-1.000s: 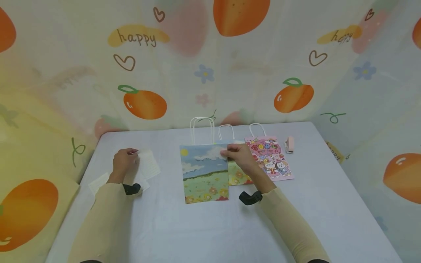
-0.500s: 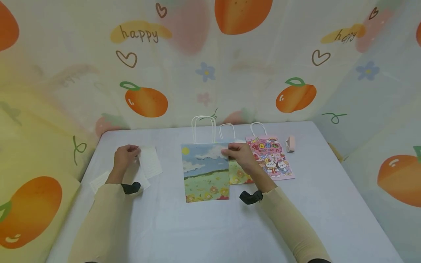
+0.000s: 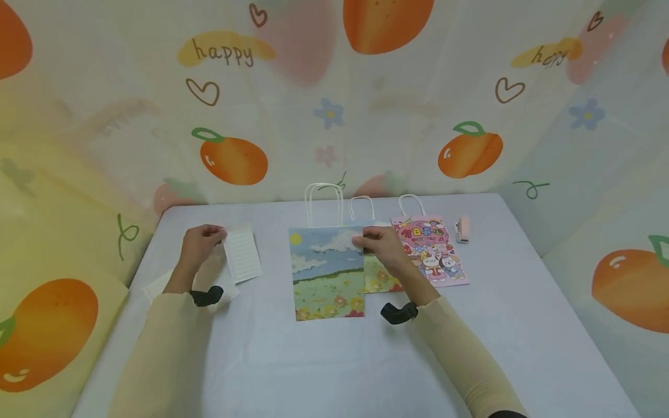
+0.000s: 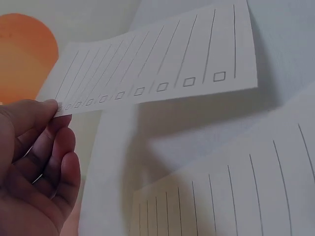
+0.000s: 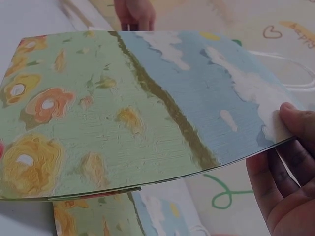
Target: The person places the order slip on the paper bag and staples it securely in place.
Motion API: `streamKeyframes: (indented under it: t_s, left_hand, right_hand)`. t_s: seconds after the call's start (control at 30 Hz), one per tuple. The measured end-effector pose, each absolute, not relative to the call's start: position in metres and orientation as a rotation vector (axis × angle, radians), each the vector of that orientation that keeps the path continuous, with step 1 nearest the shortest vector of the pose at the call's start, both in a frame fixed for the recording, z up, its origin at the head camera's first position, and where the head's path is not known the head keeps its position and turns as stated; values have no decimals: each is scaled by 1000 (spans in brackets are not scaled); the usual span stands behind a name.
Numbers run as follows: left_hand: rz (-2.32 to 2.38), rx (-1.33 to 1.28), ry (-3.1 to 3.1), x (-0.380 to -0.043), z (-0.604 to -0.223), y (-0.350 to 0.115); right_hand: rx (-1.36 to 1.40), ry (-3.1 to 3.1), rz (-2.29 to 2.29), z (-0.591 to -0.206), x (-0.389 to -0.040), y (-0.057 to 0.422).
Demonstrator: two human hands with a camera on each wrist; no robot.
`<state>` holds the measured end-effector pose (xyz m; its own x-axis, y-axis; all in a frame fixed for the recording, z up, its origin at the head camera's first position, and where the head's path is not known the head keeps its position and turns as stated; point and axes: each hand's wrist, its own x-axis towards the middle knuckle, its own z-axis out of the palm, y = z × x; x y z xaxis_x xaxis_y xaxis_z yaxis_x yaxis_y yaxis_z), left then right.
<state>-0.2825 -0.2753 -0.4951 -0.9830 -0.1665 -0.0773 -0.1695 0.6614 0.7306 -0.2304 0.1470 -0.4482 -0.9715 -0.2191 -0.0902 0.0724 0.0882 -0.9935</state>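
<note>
My left hand (image 3: 201, 247) pinches the corner of a lined paper sheet (image 4: 152, 59) between thumb and fingers; a column of small checkboxes runs along one edge. More lined paper (image 4: 236, 191) lies below it on the table. With thumb on the front and fingers behind, my right hand (image 3: 387, 249) grips the upper right edge of a paper gift bag (image 3: 326, 276). This bag is flat, painted with sky, clouds and a flowery meadow, and has white handles (image 3: 324, 186) standing up at its top. In the right wrist view the bag (image 5: 123, 113) spans most of the picture.
Partly behind the held bag is a second meadow bag (image 3: 378, 276). Beside it lies a pink cartoon bag (image 3: 431, 255), with a small pink stapler-like object (image 3: 462, 230) to its right. White cloth covers the table (image 3: 313, 366); a fruit-print curtain (image 3: 387, 139) rises behind.
My left hand has raised the paper sheet slightly, and its lined face now shows more plainly. The right hand still holds the bag in nearly the same place.
</note>
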Motion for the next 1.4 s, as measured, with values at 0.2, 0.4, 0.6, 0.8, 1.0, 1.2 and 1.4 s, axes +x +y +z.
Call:
streamKeyframes:
  t_s: [0.2,0.4,0.6,0.8,1.0,1.2,1.4]
  left_hand:
    - [1433,-323,2768,-278,-488,-273]
    - [1612,-283,2694,-277,-480,-272]
    - [1674,-228,2659,-279,-475,-275]
    - [1714,-168,2670,-271,-457,-262]
    - [1675,-190,2702,-258,-433,-244]
    - [1823,-62,2640,-253,-426,-238]
    - [1881,34,2600,-246,-417,-230]
  right_hand:
    - [-148,2162,-1981,-449,-230,147]
    - [-126,2171,-1980,-450,-230,148]
    - [-131,2162,-1980,-450,-229,148]
    - [-127,2161,-1977,-450,-229,148]
    - [-117,2182,-1967,-450,-229,148]
    - [-110,2200,-1953,-449,-229,147]
    - [-119,2187,-1968,-447,-228,148]
